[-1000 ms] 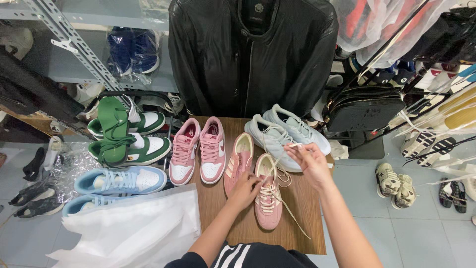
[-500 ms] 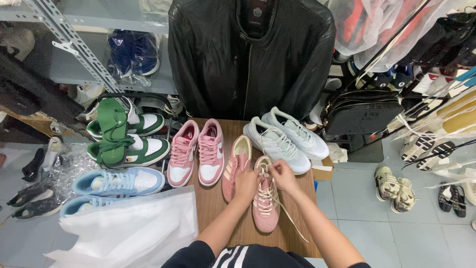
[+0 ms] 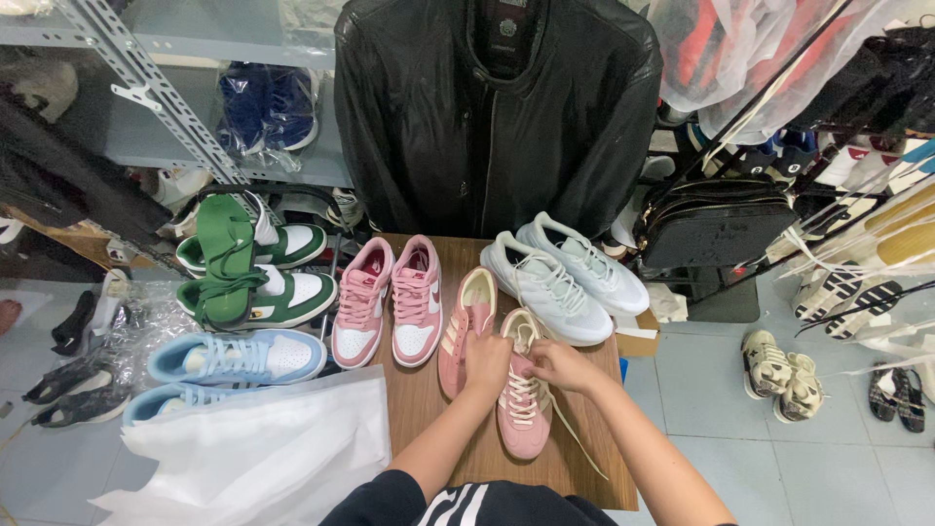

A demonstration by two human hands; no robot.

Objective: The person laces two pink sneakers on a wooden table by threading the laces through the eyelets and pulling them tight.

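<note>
Left hand (image 3: 487,360) and right hand (image 3: 547,364) pinched together on cream laces (image 3: 524,388) of the dusty-pink suede sneaker (image 3: 523,414), flat on desk (image 3: 429,399) for lacing; matching sneaker (image 3: 466,317) just left.

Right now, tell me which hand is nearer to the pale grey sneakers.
Right. The right hand works the laces of the pink suede sneaker, just below the pale grey sneakers. The left hand sits farther left, by the other pink shoe.
</note>
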